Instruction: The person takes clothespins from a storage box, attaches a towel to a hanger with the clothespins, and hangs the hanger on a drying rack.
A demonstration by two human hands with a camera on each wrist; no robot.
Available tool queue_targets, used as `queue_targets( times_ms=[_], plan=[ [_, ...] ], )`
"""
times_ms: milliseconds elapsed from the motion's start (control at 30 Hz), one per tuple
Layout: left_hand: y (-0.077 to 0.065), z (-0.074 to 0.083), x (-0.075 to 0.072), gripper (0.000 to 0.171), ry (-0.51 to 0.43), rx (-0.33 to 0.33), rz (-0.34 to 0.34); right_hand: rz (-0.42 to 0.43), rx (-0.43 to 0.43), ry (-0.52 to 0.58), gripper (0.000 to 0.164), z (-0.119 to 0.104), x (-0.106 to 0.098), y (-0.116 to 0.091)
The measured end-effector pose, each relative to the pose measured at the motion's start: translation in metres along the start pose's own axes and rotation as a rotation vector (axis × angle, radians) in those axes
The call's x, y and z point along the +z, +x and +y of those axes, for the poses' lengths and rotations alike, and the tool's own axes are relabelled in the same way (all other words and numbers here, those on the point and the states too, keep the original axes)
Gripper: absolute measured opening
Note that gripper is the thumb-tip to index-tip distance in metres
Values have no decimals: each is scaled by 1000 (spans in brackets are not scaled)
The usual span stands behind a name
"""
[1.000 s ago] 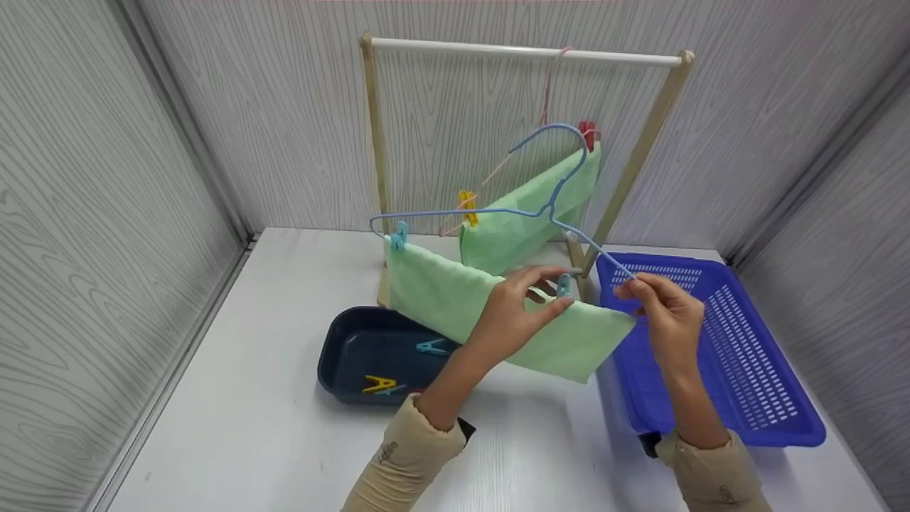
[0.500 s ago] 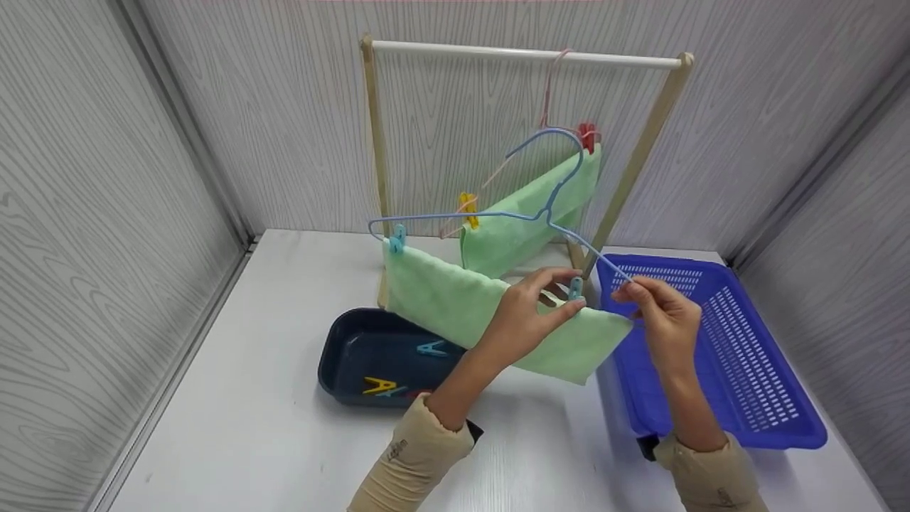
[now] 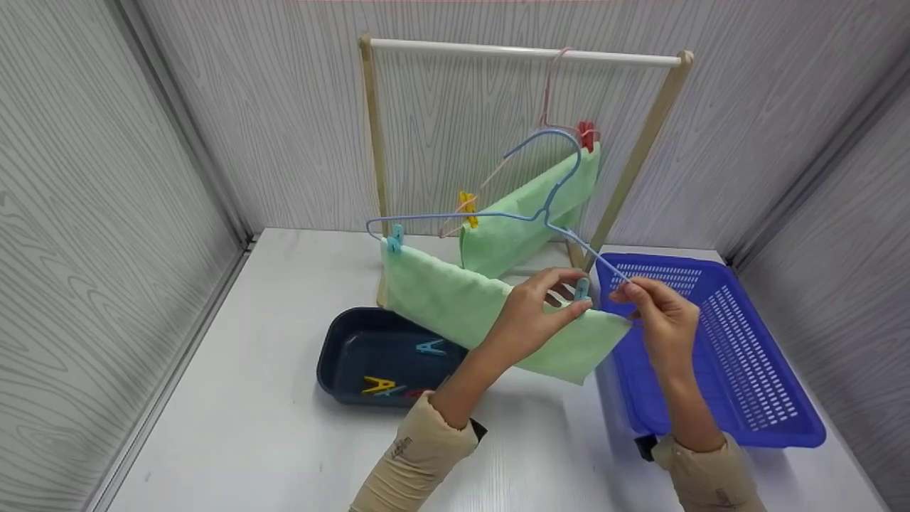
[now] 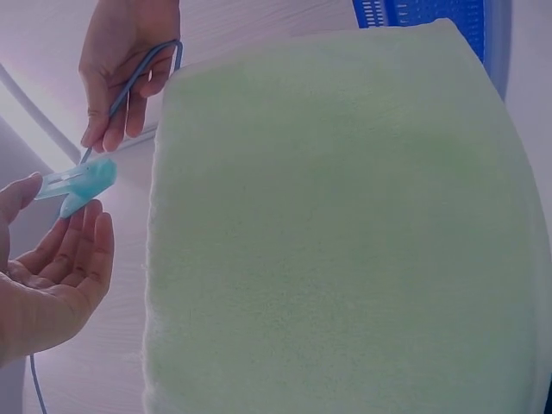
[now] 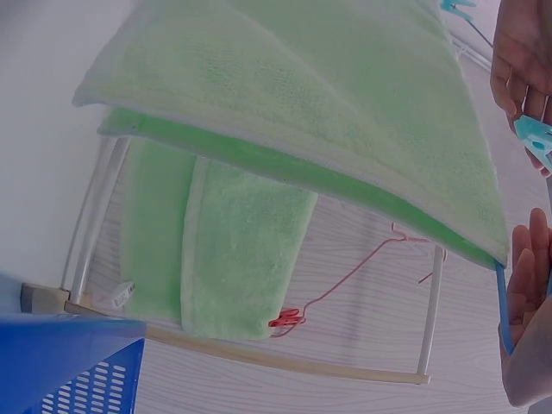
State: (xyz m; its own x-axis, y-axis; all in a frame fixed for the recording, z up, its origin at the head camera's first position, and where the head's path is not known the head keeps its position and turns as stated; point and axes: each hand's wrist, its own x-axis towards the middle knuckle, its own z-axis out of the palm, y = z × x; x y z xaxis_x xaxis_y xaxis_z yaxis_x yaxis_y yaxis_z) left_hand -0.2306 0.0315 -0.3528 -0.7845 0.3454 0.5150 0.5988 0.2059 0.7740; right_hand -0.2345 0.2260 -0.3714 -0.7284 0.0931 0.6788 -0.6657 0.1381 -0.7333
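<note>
My left hand [image 3: 530, 313] pinches a light blue clothespin [image 3: 581, 289] between thumb and fingers, near the right part of a pale green towel [image 3: 441, 284]. In the left wrist view, a gap shows between this clothespin [image 4: 82, 179] and the towel's edge [image 4: 155, 224]. My right hand [image 3: 665, 320] grips the lower right end of a blue hanger [image 3: 490, 213], whose hook points up. Another light blue clothespin [image 3: 395, 239] fastens the towel's left corner to the hanger. In the right wrist view, the towel's other corner meets the hanger wire [image 5: 503, 310] at my right hand [image 5: 528, 302].
Behind stands a rack with a white rod [image 3: 462, 48]. A pink hanger [image 3: 547, 92] hangs there with a second green towel [image 3: 522, 220], held by yellow [image 3: 468, 208] and red clothespins [image 3: 586, 136]. A dark tray [image 3: 330, 348] with several clothespins stands left, a blue basket [image 3: 803, 398] right.
My left hand has moved a little to the right with the clothespin, closer to my right hand. The hanger and towel have shifted slightly left with the right hand.
</note>
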Motion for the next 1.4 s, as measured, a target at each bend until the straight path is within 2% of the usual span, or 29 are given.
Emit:
queue_targets(
  times_ms=[167,333,533,700,933,1133,1400],
  plan=[
    [2,1,1,39,14,2,-8,-4,-11,-19,14,-1,1,-1],
    [3,2,3,38,19,20,-10,-1,-11,7,14,-1,1,-1],
    [3,2,5,37,24,37,-8,7,-8,-33,13,0,3,-2],
    [3,4,5,37,25,37,-8,6,-7,13,12,0,4,-2],
    [3,7,7,37,48,31,-4,-12,-38,0,12,-25,13,-1],
    [1,8,10,37,78,44,6,-6,-41,-20,12,-26,14,0],
    [-1,7,16,37,115,99,45,-3,-39,-12,10,-28,17,0]
  ],
)
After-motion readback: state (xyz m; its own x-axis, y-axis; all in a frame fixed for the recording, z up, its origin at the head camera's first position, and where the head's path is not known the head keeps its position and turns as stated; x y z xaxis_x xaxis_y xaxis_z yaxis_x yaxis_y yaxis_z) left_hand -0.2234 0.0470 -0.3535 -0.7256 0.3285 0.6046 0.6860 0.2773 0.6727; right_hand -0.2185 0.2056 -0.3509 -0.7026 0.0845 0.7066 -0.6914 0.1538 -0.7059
